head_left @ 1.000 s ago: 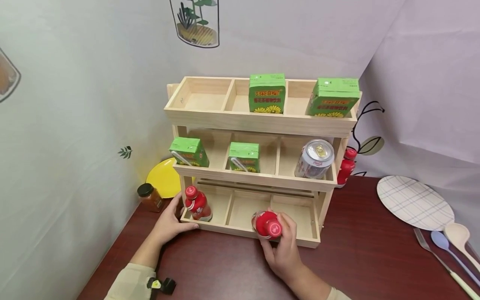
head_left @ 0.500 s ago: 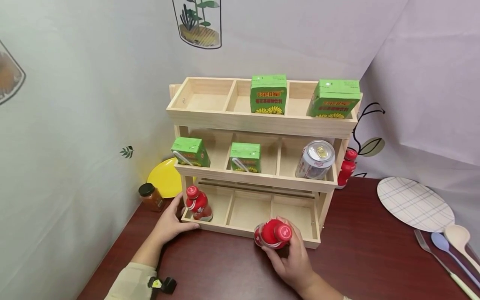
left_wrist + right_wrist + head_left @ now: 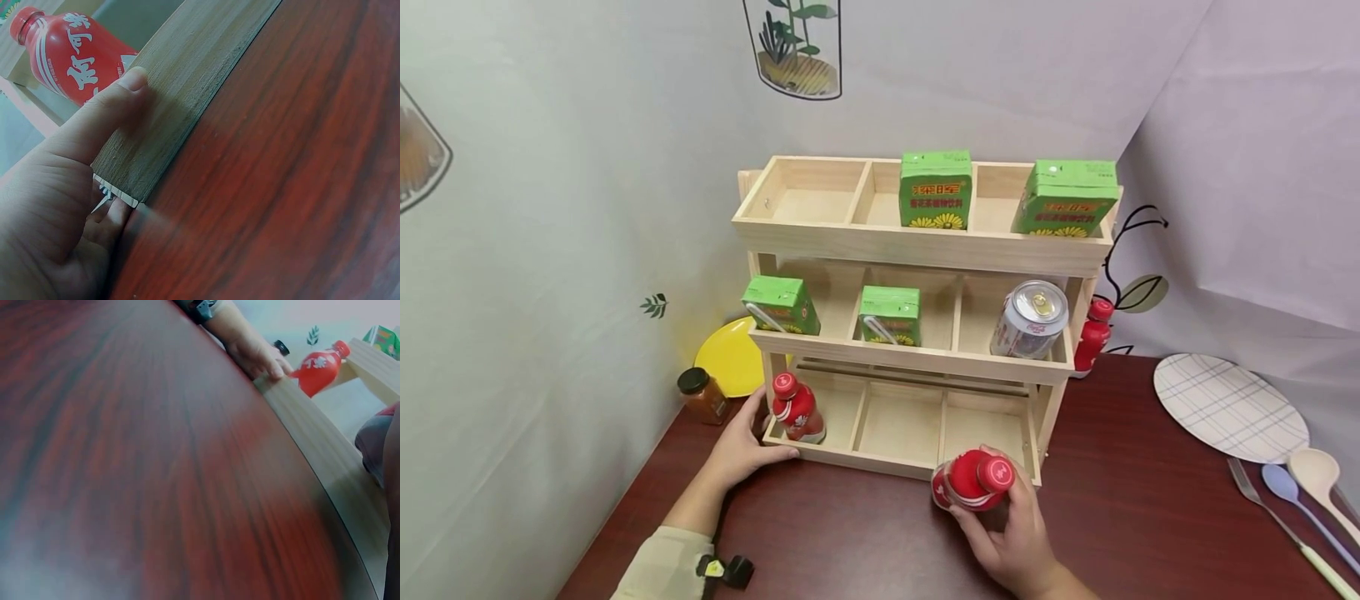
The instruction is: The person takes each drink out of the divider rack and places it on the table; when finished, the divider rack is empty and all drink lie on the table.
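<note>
A red bottle (image 3: 800, 415) is stood bottom left in the wooden rack (image 3: 917, 247), while another bottle (image 3: 972, 481), seemingly not yet placed, is grasped by the right hand (image 3: 1017, 537) before the bottom-right compartment (image 3: 987, 427), the rack's corner clasped by the left hand (image 3: 739, 450)

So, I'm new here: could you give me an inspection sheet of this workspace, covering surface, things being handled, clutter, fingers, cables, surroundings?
Surface: dark red-brown wood-grain tabletop.
Job's things: three-tier wooden rack; four green drink cartons on its upper two tiers; silver Coca-Cola can, middle tier, right; standing red bottle, bottom tier, left.
Clutter: yellow plate, dark-lidded jar, checked plate, fork, blue spoon, cream spoon; rear red bottle beyond the rack's right side.
Left fingers: gripping the rack's lower left corner.
Right fingers: holding another red bottle before the bottom tier.
Cables: nothing seen that is clearly one.
Surroundings: pale creased backdrop with plant prints.
</note>
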The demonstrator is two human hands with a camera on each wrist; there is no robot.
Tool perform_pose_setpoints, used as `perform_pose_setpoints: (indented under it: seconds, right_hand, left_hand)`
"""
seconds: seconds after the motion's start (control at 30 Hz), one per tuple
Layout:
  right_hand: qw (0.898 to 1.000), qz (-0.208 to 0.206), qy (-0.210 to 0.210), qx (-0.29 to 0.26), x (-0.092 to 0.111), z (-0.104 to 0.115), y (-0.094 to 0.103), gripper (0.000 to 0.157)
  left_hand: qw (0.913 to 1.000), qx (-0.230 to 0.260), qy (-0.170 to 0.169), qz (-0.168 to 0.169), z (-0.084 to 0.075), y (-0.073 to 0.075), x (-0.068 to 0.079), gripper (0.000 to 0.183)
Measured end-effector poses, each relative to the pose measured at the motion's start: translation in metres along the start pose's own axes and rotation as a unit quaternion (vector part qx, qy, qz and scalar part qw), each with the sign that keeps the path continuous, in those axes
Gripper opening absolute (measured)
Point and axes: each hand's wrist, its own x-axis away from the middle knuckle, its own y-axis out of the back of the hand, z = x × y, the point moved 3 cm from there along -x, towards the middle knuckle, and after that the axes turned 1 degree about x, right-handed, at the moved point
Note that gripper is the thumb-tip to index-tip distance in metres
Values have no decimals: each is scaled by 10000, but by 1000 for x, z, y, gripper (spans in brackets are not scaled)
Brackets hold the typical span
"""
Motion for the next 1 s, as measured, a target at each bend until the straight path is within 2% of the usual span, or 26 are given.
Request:
perform_pose_setpoints:
  seconds: [0.17,0.4,0.47,0.63,0.7,0.87,1.0]
  right_hand:
    - [9999,46,-81,-99,0,4,9,67]
    - [9994,230,-269,26,11,-4,14,68]
    - [9996,215,-158,-15,12,-5,14,70]
    - [9990,-14,425,146,9,-1,17,76]
    - [9985,-55,484,240,6,2,18,75]
    - [9989,-1,225,400,3,7,27,70]
    - [9985,144,3,520,17,0,35,71]
  left_hand:
    - [10000,-13,10,6,1,-1,1,108]
    - [9999,-105,55,-32,1,-1,3,107]
    - [9999,-128,100,-38,2,-2,3,107]
    - [9999,-109,117,-49,0,-2,3,107]
    - [9999,-37,87,-41,0,-2,2,107]
    - [9999,88,101,29,-1,-2,1,106]
    - [9999,38,93,22,-2,-1,0,105]
